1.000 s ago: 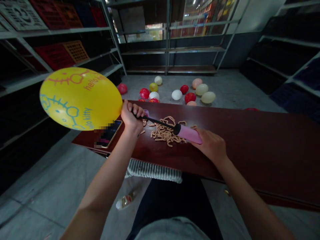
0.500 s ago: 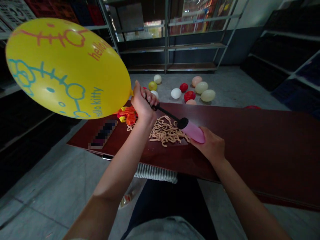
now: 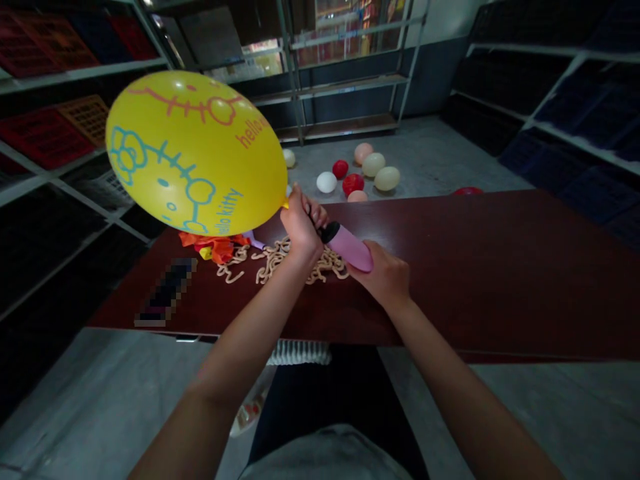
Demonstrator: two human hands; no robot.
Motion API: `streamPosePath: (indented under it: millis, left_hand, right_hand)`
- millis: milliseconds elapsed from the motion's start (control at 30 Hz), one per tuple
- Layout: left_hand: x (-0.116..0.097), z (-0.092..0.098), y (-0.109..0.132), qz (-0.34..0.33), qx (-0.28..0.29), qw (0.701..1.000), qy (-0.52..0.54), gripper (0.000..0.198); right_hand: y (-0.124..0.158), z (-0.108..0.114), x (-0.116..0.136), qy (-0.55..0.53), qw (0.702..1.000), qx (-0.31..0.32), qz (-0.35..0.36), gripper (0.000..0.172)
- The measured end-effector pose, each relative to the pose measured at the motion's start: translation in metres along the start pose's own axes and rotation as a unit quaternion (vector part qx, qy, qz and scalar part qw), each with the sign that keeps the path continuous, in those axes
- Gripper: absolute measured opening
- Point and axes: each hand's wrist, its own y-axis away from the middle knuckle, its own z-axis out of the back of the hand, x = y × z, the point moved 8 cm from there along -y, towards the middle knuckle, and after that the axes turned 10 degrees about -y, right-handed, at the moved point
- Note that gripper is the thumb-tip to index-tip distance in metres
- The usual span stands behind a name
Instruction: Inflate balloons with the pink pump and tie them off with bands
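Observation:
A large yellow balloon (image 3: 195, 160), printed with cartoon outlines and lettering, stands inflated at the upper left. My left hand (image 3: 303, 223) is closed around the balloon's neck and the black nozzle end of a hand pump. My right hand (image 3: 383, 273) grips the pink barrel of the balloon pump (image 3: 350, 248), whose black cap sits close against my left hand. Beneath my hands lies a heap of beige twisted strips (image 3: 273, 260) on the table. Limp orange and yellow balloons (image 3: 217, 248) rest under the inflated one, with a lilac deflated balloon (image 3: 255, 240) beside them.
The dark red-brown table (image 3: 480, 267) stretches to the right. A phone-like dark slab (image 3: 167, 290), blurred out, lies at its left. Beyond it, several inflated balloons (image 3: 354, 185) lie on the floor. Metal shelves (image 3: 350, 127) stand behind, and crates (image 3: 45, 133) fill shelving at left.
My hands have come closer together, and the black rod between them has slid into the pink barrel. The view has shifted, and the yellow balloon appears farther right and smaller.

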Motion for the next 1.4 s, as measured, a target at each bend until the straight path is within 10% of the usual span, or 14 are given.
streamPosePath:
  millis: [667, 833, 1200, 1400]
  left_hand:
    - [-0.118, 0.136, 0.0, -0.009, -0.109, 0.993, 0.05, 0.046]
    - [-0.12, 0.165, 0.004, -0.007, -0.139, 0.989, 0.044, 0.044]
    - [-0.114, 0.087, -0.01, -0.093, -0.127, 0.988, 0.004, 0.047]
    - [-0.062, 0.024, -0.001, -0.07, -0.073, 0.995, -0.015, 0.052]
  right_hand:
    - [0.007, -0.011, 0.044, 0.075, 0.979, 0.064, 0.177, 0.042]
    - [0.01, -0.014, 0.051, 0.07, 0.97, 0.082, 0.219, 0.041]
    - [0.003, -0.001, 0.022, 0.033, 0.996, 0.011, 0.085, 0.042]
    - [0.002, 0.003, 0.007, -0.007, 0.999, -0.005, 0.033, 0.041]
